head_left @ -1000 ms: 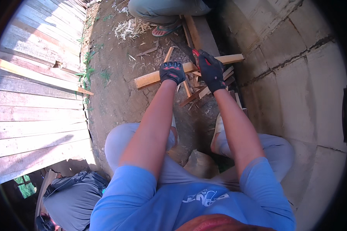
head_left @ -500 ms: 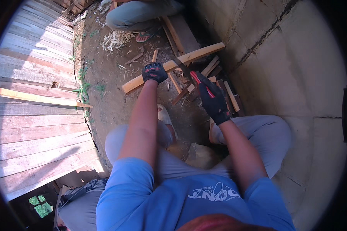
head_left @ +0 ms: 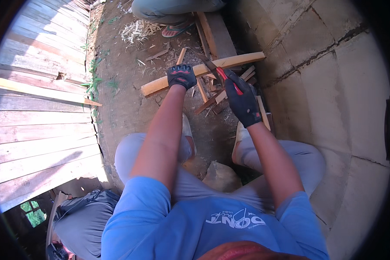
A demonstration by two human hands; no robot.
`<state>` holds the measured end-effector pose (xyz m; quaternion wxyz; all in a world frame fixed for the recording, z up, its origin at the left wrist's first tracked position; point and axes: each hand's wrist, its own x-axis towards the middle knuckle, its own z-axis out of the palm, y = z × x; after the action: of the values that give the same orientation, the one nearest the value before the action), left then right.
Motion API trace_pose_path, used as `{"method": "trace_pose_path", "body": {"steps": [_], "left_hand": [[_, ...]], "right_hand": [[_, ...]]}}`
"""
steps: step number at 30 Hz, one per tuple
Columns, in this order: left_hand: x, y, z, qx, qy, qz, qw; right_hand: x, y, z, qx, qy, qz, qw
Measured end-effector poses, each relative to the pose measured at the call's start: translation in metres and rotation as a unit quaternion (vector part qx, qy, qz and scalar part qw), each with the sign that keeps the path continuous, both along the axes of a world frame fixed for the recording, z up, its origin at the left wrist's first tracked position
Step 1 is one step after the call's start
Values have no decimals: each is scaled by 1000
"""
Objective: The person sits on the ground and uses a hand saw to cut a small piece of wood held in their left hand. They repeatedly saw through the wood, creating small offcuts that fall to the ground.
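My left hand (head_left: 182,77), in a black glove with red trim, is wrapped over a long pale wooden batten (head_left: 157,86) and presses it down. The batten slants from near left to far right. My right hand (head_left: 242,99), gloved in black too, grips the red and black handle of a hand saw (head_left: 221,73). The dark blade lies across the batten, to the right of my left hand. How deep its edge sits in the wood cannot be made out.
Beneath the batten lie several wood offcuts (head_left: 202,90) and a thick dark beam (head_left: 221,37). Another person's sandalled foot (head_left: 177,30) is at the far side, beside pale shavings (head_left: 138,30). A concrete wall (head_left: 325,95) rises on the right; plank boards (head_left: 39,121) stand left.
The camera view has shifted, so the scene sits slightly right and higher. The saw has slid a little along its stroke; both hands keep their grips.
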<state>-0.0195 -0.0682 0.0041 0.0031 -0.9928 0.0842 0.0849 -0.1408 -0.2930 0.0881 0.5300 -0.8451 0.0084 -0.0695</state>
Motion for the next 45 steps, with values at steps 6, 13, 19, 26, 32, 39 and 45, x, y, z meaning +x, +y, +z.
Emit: {"method": "trace_pose_path", "body": {"steps": [6,13,19,26,32,39,45], "left_hand": [[4,1,5,-6,5,8,1000],[0,1,9,4,22,15,1000],[-1,-4,13,9,-7,3,1000],[2,-10,17,5,22,-1,1000],[-2,-2,10,13,5,7,1000],[6,-2,9,3,26,7,1000],[7,-4,14,16,37,9,999]], "right_hand": [[52,13,-53,60,-60,-46,995],[49,10,-78,218,-19,-93,971],[63,-7,-86,492,103,-97,859],[46,-24,-131,647,225,-196,701],[26,4,-115,688,172,-204,675],[12,-18,-109,373,33,-108,921],[8,-7,-81,232,-8,-106,967]]}}
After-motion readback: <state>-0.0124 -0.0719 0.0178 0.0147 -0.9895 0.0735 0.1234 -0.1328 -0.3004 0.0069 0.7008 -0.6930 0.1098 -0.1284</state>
